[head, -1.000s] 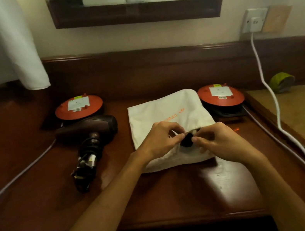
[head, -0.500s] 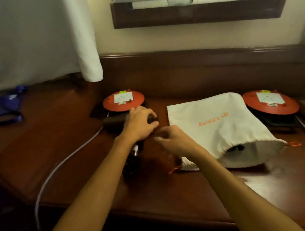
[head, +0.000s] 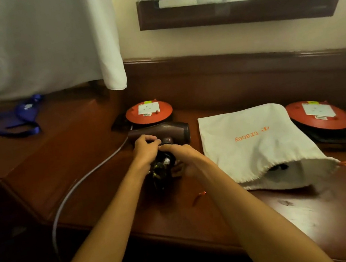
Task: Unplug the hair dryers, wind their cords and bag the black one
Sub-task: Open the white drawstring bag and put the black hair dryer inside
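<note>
Head view is showing both hands meeting at the handle of the brown hair dryer (head: pixel 163 131): the left hand (head: pixel 146 150) is curling its fingers around the top of the handle, the right hand (head: pixel 183 156) is gripping the wound cord (head: pixel 160 170) beside it. The dryer is lying on the wooden desk (head: pixel 110 199), in front of an orange cord reel (head: pixel 149 113). The white cloth bag (head: pixel 262 145) is lying just right, mouth open, something black inside.

Dark wooden desk (head: pixel 205 215), cream wall (head: pixel 197 41), white curtain (head: pixel 35 39), framed mirror (head: pixel 239 13)
</note>
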A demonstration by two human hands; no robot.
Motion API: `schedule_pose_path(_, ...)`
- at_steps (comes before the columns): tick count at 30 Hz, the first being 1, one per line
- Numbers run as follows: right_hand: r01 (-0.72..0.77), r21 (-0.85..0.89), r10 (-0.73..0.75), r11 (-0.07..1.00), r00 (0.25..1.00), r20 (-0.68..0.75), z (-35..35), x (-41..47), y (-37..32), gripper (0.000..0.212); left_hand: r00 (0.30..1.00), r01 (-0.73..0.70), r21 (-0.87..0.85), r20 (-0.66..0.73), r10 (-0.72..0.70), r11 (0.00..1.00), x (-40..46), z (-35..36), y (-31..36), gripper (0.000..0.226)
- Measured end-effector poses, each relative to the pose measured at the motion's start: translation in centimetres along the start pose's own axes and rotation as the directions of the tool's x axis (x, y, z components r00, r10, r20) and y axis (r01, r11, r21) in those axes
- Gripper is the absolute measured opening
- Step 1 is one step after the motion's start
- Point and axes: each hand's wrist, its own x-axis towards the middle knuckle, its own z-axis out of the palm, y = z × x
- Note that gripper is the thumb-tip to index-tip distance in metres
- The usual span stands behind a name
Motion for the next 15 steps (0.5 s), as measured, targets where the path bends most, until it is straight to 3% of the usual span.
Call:
schedule_pose_path(3, 0.059, 0.112, -0.056, 0.992, 0.998, -0.035, -0.5, -0.2, 0.7, 0.068, 0.999, 0.048, -0.146, 0.016, -0.046, 0.988, -1.3, 1.7, 0.3, 0.01)
schedule_pose_path(5, 0.114, 0.069, -0.11, 0.991, 0.992, -0.053, -1.2, -0.6, 1.0, 0.08, 0.996, 0.08, -0.239, 0.057, -0.068, 0.968, -2.6, 2.6, 0.7, 0.013)
schedule_pose_path(7, 0.187, 0.027, -0.184, 0.982, 0.98, -0.082, -2.1, -1.9, 1.3, 0.071, 0.992, 0.08, -0.307, 0.115, -0.047, 0.948, -3.8, 3.6, 1.5, 0.014)
schedule_pose_path(12, 0.458, -0.002, -0.442, 0.889, 0.858, -0.262, -6.3, -6.0, 1.5, 0.05, 0.964, -0.091, -0.38, 0.198, 0.177, 0.921, -7.1, 6.5, 5.1, 0.007)
schedule_pose_path(15, 0.524, 0.043, -0.478, 0.851, 0.804, -0.354, -9.7, -9.1, 0.6, 0.045, 0.91, -0.184, -0.401, 0.277, 0.31, 0.897, -9.1, 8.7, 7.1, 0.007)
